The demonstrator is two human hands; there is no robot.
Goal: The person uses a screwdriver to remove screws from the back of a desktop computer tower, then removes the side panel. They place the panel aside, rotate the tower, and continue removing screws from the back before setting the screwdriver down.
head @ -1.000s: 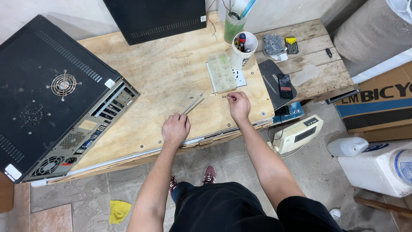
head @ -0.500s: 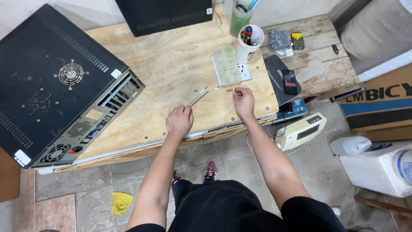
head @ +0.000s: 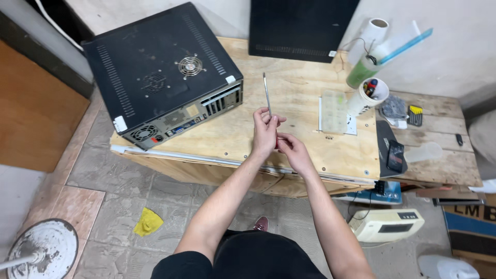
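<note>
The thin metal strip (head: 266, 96) stands nearly upright above the counter (head: 305, 88), its lower end pinched in the fingers of the left hand (head: 265, 129) and its upper end pointing toward the far wall. The left hand is clenched on it, raised off the wooden surface. The right hand (head: 292, 150) sits just to the right and nearer, touching the left hand at the fingertips; a small red thing shows between the two, and whether the right hand grips it or the strip's end cannot be told.

To the left on the counter lies a black computer case (head: 160, 72) on its side, with its rear panel of ports and fans turned toward the near edge. A black panel (head: 302, 26) leans against the far wall. Right of the hands lies a clear compartment box (head: 333, 111), and beyond it a white cup (head: 368, 95) holding tools, a green bottle (head: 364, 70) and a paper roll (head: 369, 33). Farther right rests a black device (head: 395, 155) on a dark mat. On the floor lie a yellow cloth (head: 148, 222) at the left and a white heater (head: 387, 225) at the right.
</note>
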